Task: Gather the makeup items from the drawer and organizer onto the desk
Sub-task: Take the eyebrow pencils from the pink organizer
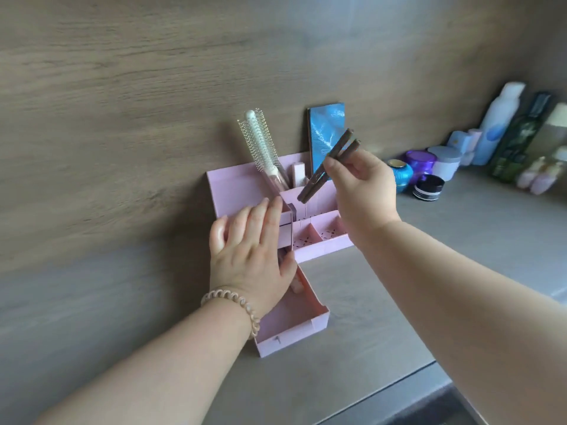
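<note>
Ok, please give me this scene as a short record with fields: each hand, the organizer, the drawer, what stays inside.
right hand: holds two brown pencils above the organizer
left hand: rests flat on the organizer, open
organizer: pink, stands against the wall
drawer: pulled out onto the desk
remaining: hairbrush, blue booklet

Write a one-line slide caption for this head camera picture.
Right hand lifts two brown pencils from the pink organizer while left hand steadies it above the open drawer.
</note>
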Demonstrator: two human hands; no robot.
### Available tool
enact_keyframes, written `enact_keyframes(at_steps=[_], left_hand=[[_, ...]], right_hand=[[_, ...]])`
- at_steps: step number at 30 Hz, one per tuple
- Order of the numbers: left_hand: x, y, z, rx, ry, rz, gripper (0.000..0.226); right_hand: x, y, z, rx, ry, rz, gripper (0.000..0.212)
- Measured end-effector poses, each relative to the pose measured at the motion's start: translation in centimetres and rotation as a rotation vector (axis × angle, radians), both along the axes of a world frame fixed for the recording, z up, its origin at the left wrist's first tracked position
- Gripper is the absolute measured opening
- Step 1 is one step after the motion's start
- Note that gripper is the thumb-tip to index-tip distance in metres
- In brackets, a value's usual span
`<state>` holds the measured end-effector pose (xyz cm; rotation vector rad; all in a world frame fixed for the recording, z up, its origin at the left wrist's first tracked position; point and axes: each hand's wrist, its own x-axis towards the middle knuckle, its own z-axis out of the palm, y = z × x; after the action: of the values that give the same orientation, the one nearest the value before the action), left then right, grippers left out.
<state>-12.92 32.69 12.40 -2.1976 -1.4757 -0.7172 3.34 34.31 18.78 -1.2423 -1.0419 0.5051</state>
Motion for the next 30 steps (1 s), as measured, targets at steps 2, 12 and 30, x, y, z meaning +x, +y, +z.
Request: enact_keyframes(at_steps=[2, 12, 30], left_hand=[[0.1, -0.4, 0.5, -0.048, -0.021, 0.009, 0.076], [9.6, -14.5, 1.9, -0.535, -0.649, -0.533, 0.036], [33.1, -50.9, 5.5, -1.556, -0.259, -1.116, 0.008]], right_hand=[[0.7, -3.1, 0.1, -0.055, 0.083, 0.102, 0.009], [8.3, -19.2, -0.8, -0.190, 0.175, 0.145, 0.011], [23.4, -68.8, 0.3, -0.270, 0.464, -0.514, 0.009]])
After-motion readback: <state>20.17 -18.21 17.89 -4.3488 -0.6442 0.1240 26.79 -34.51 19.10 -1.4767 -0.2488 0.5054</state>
